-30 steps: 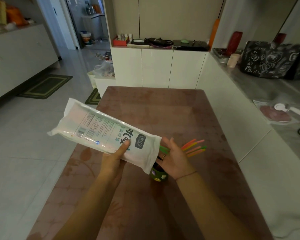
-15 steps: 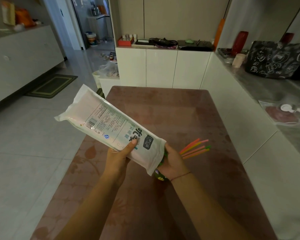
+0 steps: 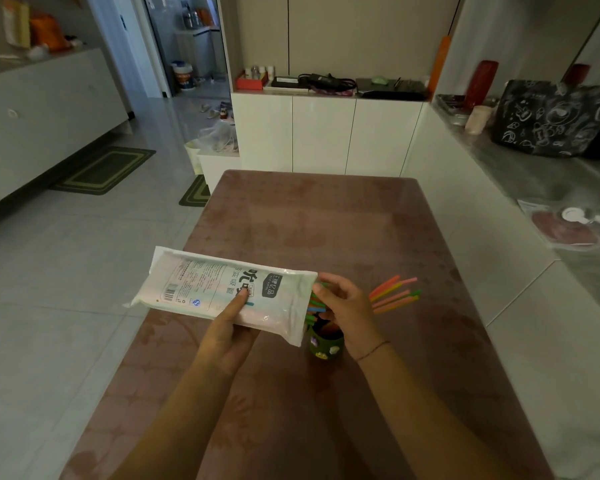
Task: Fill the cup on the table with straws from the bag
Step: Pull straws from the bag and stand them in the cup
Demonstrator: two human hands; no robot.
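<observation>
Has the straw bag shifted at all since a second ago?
Yes. The bag has levelled out: its far sealed end dropped from pointing up-left to lying nearly flat, held by the left hand, with its open end above the cup on the table.

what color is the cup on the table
Dark green with small pale decorations, seen in the head view: the cup stands below the bag's open end.

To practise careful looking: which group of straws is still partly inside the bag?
The bunch at the bag's open end, beside the right hand above the cup; the other straws fan out past that hand.
</observation>
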